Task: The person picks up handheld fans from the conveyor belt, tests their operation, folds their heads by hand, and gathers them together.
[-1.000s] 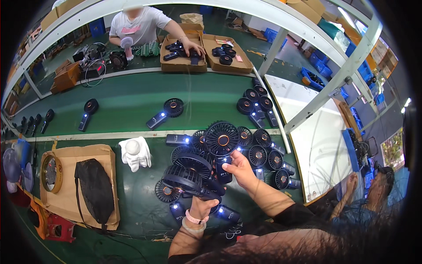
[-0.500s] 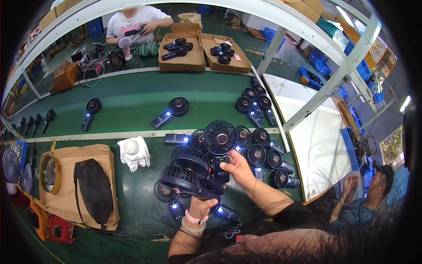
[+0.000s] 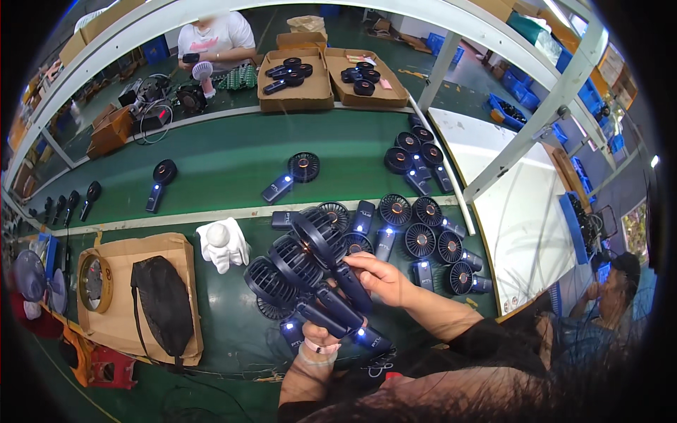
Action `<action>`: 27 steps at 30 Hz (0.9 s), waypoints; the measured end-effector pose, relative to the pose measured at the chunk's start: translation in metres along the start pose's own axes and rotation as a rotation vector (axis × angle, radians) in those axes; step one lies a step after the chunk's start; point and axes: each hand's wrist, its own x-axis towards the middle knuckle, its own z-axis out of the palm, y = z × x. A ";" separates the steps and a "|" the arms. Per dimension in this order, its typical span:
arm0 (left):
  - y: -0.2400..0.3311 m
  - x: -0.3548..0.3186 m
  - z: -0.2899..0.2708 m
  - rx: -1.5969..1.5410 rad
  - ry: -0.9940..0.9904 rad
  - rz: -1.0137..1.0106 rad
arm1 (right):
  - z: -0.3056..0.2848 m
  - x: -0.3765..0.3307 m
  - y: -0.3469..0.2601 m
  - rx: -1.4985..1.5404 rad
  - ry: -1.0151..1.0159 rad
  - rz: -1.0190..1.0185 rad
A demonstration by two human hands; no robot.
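Observation:
My left hand [image 3: 319, 333] is closed around the handles of a few dark handheld fans [image 3: 295, 262], bunched with their round heads up and to the left. Its palm and lower fingers are hidden behind the handles. My right hand [image 3: 381, 278] pinches the handle of another dark fan [image 3: 321, 236], tilted and lying against the bunch. Beneath and to the right, several like fans rest on the green table, among them one with a lit handle [image 3: 394, 210]. One more lit fan [image 3: 370, 340] lies just beside my left wrist.
A white cloth-like bundle [image 3: 223, 243] and a cardboard tray [image 3: 190, 282] with a black pouch [image 3: 163, 304] and tape roll [image 3: 95, 282] are to the left. Spaced fans lie along the green belt [image 3: 233, 166]. A metal post [image 3: 522, 134] rises at right. A co-worker [image 3: 218, 42] sits across.
The right-hand fan has turned from facing me to a tilt and moved left against the bunch. The bunch has tipped slightly. The co-worker across has lowered their hands.

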 end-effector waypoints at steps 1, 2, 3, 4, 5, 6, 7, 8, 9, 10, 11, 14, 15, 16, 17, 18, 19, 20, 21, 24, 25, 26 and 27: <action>-0.001 0.002 0.001 -0.005 -0.011 -0.002 | 0.000 0.000 0.001 0.003 0.002 -0.002; 0.000 0.002 -0.001 -0.003 -0.009 -0.005 | -0.001 0.001 0.001 -0.068 0.005 -0.092; 0.000 0.002 -0.002 0.012 -0.025 0.001 | -0.001 0.002 0.002 -0.136 0.006 -0.181; 0.000 0.001 -0.002 0.026 -0.040 0.008 | 0.000 0.002 0.001 -0.130 0.007 -0.180; 0.000 0.002 -0.002 0.028 -0.035 0.008 | 0.001 0.002 -0.001 -0.138 0.012 -0.196; 0.002 0.004 0.000 0.037 -0.028 -0.001 | 0.002 0.002 -0.002 -0.145 0.017 -0.212; 0.002 0.004 0.002 0.046 -0.021 -0.010 | 0.000 0.002 0.001 -0.179 0.017 -0.216; 0.001 0.001 -0.001 0.054 0.000 -0.003 | -0.002 0.002 0.004 -0.214 0.017 -0.220; 0.001 0.001 -0.001 0.046 0.004 -0.002 | -0.003 0.003 0.004 -0.260 0.030 -0.249; 0.001 0.003 -0.001 0.038 0.006 0.000 | -0.003 0.004 0.006 -0.255 0.029 -0.249; 0.001 0.003 0.002 0.050 0.019 -0.003 | -0.003 0.005 0.008 -0.252 0.033 -0.272; 0.001 0.005 0.009 0.123 0.120 -0.023 | -0.002 0.003 0.010 -0.221 0.064 -0.263; 0.000 0.005 0.010 0.125 0.121 -0.024 | -0.001 0.001 0.010 -0.190 0.085 -0.231; 0.000 0.004 0.011 0.132 0.132 -0.015 | -0.001 0.000 0.011 -0.188 0.086 -0.233; -0.001 0.004 0.012 0.140 0.143 -0.005 | -0.002 -0.001 0.012 -0.192 0.073 -0.211; -0.002 0.003 0.011 0.143 0.142 -0.009 | -0.003 -0.002 0.012 -0.197 0.064 -0.190; -0.002 0.001 0.008 0.211 0.188 -0.006 | -0.002 -0.004 0.011 -0.195 0.067 -0.195; -0.002 -0.001 0.008 0.281 0.234 -0.002 | 0.000 -0.006 0.011 -0.274 0.080 -0.209; -0.003 0.000 0.010 0.395 0.248 -0.007 | 0.001 -0.008 0.012 -0.353 0.101 -0.225; -0.014 0.010 0.021 0.978 0.382 0.031 | 0.014 -0.017 0.028 -0.625 0.101 -0.246; -0.019 0.004 0.010 1.208 0.386 -0.006 | 0.015 -0.020 0.042 -0.343 0.082 -0.154; -0.026 -0.007 0.004 1.353 0.399 -0.091 | 0.014 -0.021 0.053 -0.059 0.059 -0.067; -0.034 -0.003 0.009 1.473 0.440 -0.061 | 0.011 -0.022 0.034 0.172 -0.072 0.149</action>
